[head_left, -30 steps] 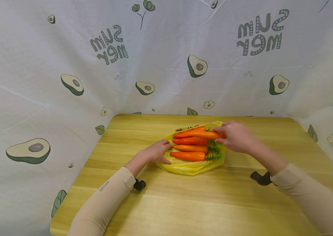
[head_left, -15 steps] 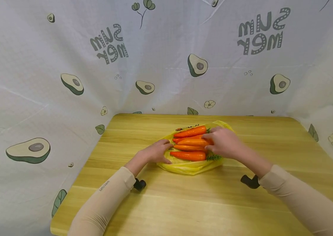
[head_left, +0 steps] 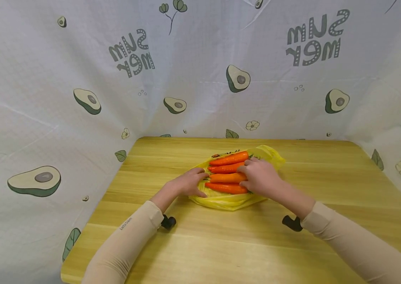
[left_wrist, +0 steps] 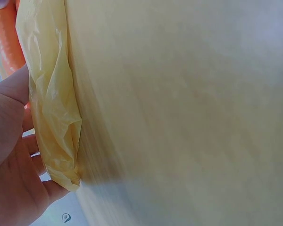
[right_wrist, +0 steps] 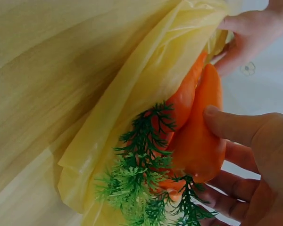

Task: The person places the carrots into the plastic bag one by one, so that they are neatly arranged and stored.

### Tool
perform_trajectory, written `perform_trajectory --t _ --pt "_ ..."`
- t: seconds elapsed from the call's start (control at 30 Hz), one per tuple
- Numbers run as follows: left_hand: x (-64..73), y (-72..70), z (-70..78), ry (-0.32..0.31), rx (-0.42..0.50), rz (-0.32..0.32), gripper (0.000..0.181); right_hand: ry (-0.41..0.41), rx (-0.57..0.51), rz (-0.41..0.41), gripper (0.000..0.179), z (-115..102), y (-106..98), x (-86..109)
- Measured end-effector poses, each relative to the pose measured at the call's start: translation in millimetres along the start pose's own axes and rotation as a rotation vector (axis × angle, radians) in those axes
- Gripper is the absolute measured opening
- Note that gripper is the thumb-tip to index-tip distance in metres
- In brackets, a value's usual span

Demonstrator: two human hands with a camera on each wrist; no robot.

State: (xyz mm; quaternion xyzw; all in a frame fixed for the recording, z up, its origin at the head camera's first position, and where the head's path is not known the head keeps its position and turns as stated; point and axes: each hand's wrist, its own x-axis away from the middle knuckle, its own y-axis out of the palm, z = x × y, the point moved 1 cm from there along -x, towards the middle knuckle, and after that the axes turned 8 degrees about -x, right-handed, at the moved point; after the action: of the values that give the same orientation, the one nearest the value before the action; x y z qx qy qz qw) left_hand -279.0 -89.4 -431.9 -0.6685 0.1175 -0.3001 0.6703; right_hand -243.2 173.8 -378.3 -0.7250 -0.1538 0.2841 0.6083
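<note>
Several orange carrots with green leafy tops [right_wrist: 146,174] lie side by side on a yellow plastic bag [head_left: 214,203] in the head view. My right hand [head_left: 262,177] grips the thick end of one carrot [head_left: 226,178] in the row; the right wrist view shows the thumb along its side and fingers beneath. Another carrot [head_left: 228,158] lies at the far side, and one [head_left: 226,188] at the near side. At the bag's left end my left hand [head_left: 187,182] rests with spread fingers, thumb and fingertips partly hidden behind the bag's edge [left_wrist: 52,117] in the left wrist view.
A wooden table [head_left: 221,244] with rounded corners lies under everything. Behind it hangs a pale curtain [head_left: 200,59] printed with avocados and lettering. A black wrist mount [head_left: 292,223] sits under the right forearm, another [head_left: 168,222] beside the left.
My right hand has moved left and nearer, lowering the carrot from above the others into the row. The bag's right side shows more beyond the hand. The left hand has stayed put.
</note>
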Motion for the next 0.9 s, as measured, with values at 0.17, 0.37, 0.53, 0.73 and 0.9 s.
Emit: perform_trajectory --t 0.17,0.37,0.53,0.73,0.9 --pt "-0.8 -2.0 0.5 -0.006 0.001 -0.001 0.085 -0.021 0.006 0.040 0.033 -1.0 4.4 1.0" --pt "0.9 1.2 0.4 -0.006 -0.009 -0.011 0.085 -0.046 0.005 0.067 0.034 -2.6 8.4 4.0" --pt "3.7 2.8 -0.9 0.005 -0.007 0.000 0.086 -0.048 -0.011 0.085 0.034 -5.0 9.5 6.8" --pt "7.7 0.9 -0.3 -0.006 0.026 0.003 0.087 -0.045 -0.043 0.103 0.036 -4.6 3.5 12.0" --pt "16.4 -10.6 -2.6 -0.018 0.102 0.050 0.085 -0.016 -0.107 0.170 0.035 9.2 -9.6 18.5"
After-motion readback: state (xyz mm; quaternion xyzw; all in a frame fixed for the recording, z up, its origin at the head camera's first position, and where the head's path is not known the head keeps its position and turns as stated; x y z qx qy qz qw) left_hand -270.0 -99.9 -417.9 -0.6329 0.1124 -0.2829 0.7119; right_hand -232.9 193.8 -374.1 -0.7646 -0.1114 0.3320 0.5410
